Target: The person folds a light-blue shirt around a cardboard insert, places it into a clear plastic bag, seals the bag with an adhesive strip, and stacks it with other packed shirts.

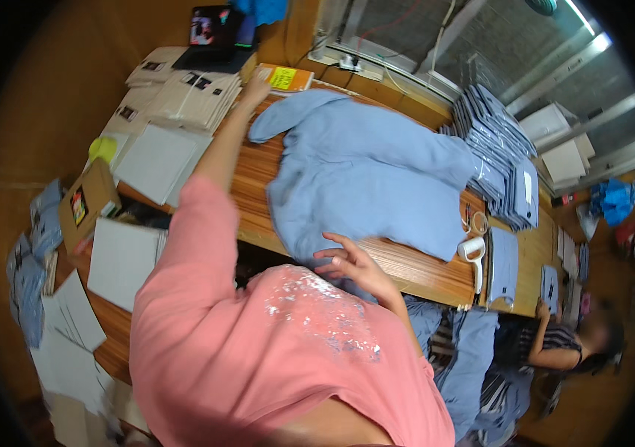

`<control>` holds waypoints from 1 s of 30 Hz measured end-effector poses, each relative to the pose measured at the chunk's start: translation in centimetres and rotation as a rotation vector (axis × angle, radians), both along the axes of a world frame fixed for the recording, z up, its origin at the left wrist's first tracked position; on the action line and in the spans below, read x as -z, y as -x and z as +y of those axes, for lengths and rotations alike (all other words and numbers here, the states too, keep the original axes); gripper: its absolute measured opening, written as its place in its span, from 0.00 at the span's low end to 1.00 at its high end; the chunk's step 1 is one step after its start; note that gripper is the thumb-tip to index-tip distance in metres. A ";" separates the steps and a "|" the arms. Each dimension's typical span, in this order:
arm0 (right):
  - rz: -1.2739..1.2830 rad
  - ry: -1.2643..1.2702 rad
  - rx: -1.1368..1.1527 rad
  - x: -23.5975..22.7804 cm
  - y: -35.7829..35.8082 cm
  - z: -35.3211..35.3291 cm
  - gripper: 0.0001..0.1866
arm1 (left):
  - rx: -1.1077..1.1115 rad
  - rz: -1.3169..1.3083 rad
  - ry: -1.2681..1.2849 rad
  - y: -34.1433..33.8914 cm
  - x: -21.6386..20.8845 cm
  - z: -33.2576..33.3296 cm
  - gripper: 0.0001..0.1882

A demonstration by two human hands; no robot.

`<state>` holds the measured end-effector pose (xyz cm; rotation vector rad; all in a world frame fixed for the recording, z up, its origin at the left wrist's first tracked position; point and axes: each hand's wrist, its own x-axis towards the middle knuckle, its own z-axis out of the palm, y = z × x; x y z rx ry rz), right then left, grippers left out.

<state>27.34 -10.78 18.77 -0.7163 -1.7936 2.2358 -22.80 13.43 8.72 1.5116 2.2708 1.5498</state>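
Observation:
A light blue long-sleeved garment (377, 171) lies spread on the wood-grain table (254, 201) in front of me, one sleeve stretched toward the back left. My left arm reaches far forward past that sleeve. My left hand (255, 88) is at the left end of an orange and yellow flat packet (288, 78), beside a stack of beige bagged packets; its fingers are too small and blurred to read. Close to my body, my right hand (358, 270) hovers by the garment's near edge, fingers spread and nothing in them.
Blue garments in clear bags (489, 141) are piled at the back right. A white lint roller (472, 253) and a tape roll (479, 222) lie right of the garment. White sheets (157, 160), beige packets (191, 97) and a laptop (217, 37) occupy the left. Another person (556, 346) works at right.

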 end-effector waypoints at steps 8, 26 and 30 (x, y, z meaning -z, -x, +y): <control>-0.708 -1.089 0.775 15.7 -6.7 15.6 0.20 | 0.263 0.068 0.344 -22.1 11.6 -19.4 0.30; -0.972 -1.137 0.734 17.4 -14.4 3.7 0.30 | 0.258 0.420 0.498 -15.4 6.7 -27.1 0.25; -0.627 -1.047 0.689 14.7 -12.2 13.0 0.23 | 0.328 0.145 0.574 -16.4 7.2 -22.6 0.23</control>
